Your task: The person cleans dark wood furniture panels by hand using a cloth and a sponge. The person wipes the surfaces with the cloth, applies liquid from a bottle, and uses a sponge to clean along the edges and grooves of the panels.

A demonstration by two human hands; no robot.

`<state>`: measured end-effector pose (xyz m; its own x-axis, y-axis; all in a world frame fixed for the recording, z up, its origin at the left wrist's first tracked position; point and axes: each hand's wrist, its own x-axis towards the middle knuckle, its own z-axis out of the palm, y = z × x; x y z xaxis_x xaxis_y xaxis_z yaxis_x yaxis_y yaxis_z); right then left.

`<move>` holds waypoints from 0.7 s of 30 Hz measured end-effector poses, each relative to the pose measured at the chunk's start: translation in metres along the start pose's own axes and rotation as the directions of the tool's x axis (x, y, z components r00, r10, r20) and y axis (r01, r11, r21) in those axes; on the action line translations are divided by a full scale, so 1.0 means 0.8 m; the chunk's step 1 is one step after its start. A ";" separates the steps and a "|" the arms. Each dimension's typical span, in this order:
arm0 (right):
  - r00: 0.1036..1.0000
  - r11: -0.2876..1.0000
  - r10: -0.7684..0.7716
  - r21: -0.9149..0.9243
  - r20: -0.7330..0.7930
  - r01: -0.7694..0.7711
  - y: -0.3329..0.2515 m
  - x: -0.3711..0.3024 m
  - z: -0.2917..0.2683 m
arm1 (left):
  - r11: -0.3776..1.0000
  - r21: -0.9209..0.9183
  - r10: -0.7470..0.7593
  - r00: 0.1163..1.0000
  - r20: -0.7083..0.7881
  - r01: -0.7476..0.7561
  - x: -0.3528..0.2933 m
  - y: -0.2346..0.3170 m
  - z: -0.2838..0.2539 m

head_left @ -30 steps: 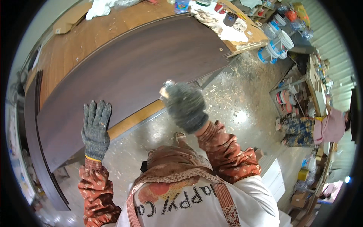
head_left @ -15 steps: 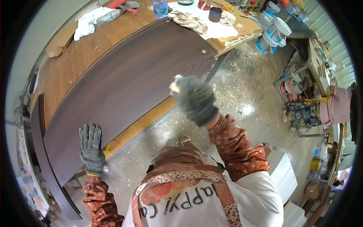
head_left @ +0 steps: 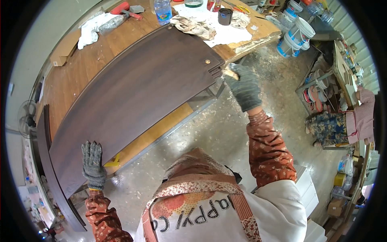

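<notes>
A dark brown curved wooden panel (head_left: 129, 92) lies on the workbench, its notched end towards the right. My left hand (head_left: 93, 164), in a grey knit glove, is open and rests flat on the panel's near left end, fingers stretched out. Just off the notched corner, my right hand (head_left: 245, 89), gloved the same way, is closed round a small pale tan piece (head_left: 230, 73). Motion blur and the glove hide what kind of piece it is. Close to that corner, a small round brass-coloured fitting (head_left: 207, 61) sits in the panel.
Along the bench (head_left: 60, 84) are a crumpled cloth (head_left: 193, 27), a dark cup (head_left: 225, 17), a water bottle (head_left: 163, 12) and a red-handled hammer (head_left: 131, 14). A dark curved strip (head_left: 52, 177) runs beside the panel's left end. Buckets (head_left: 296, 36) and another person (head_left: 350, 121) are at right.
My right hand has moved right and slightly up, from in front of the panel to its notched corner. My left hand stays flat on the panel. The head view has shifted slightly.
</notes>
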<state>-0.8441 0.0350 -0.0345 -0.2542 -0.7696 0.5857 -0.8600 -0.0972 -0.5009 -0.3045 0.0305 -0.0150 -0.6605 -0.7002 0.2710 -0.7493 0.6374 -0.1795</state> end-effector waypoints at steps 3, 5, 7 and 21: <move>1.000 0.996 0.016 0.091 0.015 -0.017 0.004 0.002 -0.001 | 1.000 0.003 0.031 1.000 -0.001 -0.031 -0.003 -0.008 0.001; 0.987 0.985 -0.156 0.084 0.044 0.152 -0.002 -0.004 0.008 | 1.000 0.007 0.013 0.999 0.046 -0.013 -0.012 -0.015 0.000; 0.979 0.976 -0.201 0.077 -0.031 0.202 0.013 -0.004 0.010 | 1.000 0.023 -0.008 0.998 0.070 0.006 -0.009 -0.025 0.000; 0.942 0.873 0.288 0.357 0.174 -0.333 0.040 -0.022 -0.004 | 0.996 -0.083 0.034 0.994 0.105 -0.025 0.138 0.162 -0.055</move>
<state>-0.8687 0.0471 -0.0588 -0.4101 -0.8626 0.2962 -0.5081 -0.0537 -0.8596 -0.4725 0.0504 0.0329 -0.6866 -0.7083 0.1640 -0.7262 0.6792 -0.1068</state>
